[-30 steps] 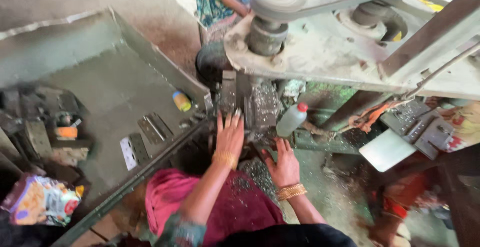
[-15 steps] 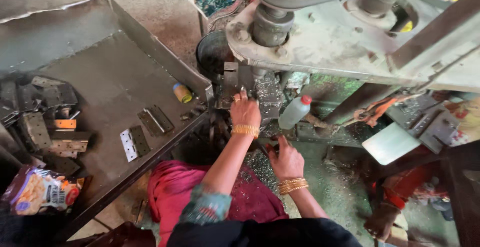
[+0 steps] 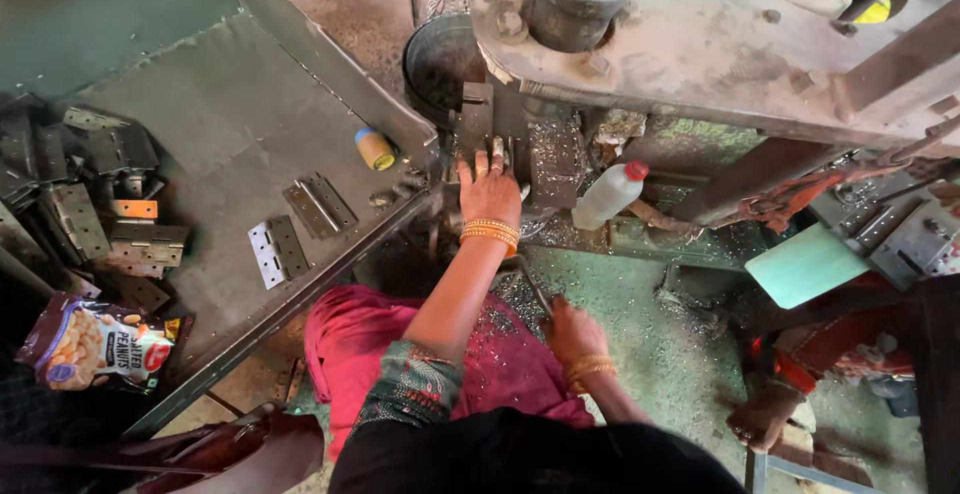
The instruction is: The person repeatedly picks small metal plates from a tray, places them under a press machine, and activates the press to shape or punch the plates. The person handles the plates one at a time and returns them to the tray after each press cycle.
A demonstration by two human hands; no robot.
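Workshop floor, gritty with metal shavings. My left hand point(image 3: 489, 190) rests flat on the press block point(image 3: 553, 162), fingers spread. Right hand point(image 3: 573, 332) grips a thin rod point(image 3: 533, 287). Hinges point(image 3: 318, 205) lie on the tray point(image 3: 230, 104).

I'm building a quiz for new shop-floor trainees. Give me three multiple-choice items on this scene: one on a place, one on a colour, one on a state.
1. Where is the left hand?
A. up at the machine
B. in the tray
C. on the bag of nuts

2. What colour is the plastic bottle's cap?
A. blue
B. red
C. black

3. How does the bottle stand?
A. upright
B. upside down
C. tilted, leaning

Answers: 1 A, the fingers rest on the metal block under the machine's head. 2 B, the cap on the white bottle is red. 3 C, it leans with its cap up and to the right.
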